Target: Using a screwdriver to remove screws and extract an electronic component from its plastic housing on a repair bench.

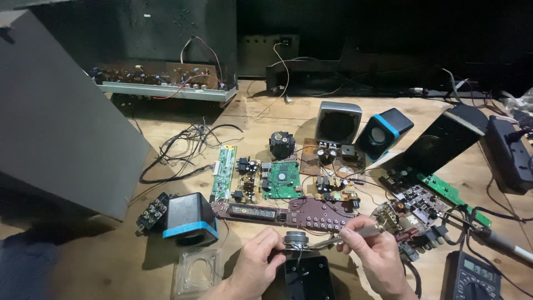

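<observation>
Fingers (265, 244) of the left hand (252, 266) are curled closed around the small round speaker driver (295, 240), which is held just above the open black plastic housing (308, 278) at the 6 o'clock edge of the tabletop (250, 111). Fingers (351, 236) of the right hand (375, 258) are pinched shut on a thin metal tool (327, 240), possibly tweezers or a soldering tip; its exact kind cannot be told at this size. The tool's end is brought against the driver from the 3 o'clock side.

Just beyond the hands, at 12 o'clock, a long dark board with rows of buttons (311, 212) is laid flat, and a green circuit board (281, 180) is seen behind it. At 9 o'clock of the hands a black speaker cube with a blue rim (190, 219) is set down, with a clear square plastic frame (195, 272) lying near it at 7 o'clock. A second blue-rimmed speaker (383, 133) and a grey speaker (337, 122) are stood at 1 o'clock. A multimeter (472, 275) is placed at 4 o'clock, well apart from the right hand.
</observation>
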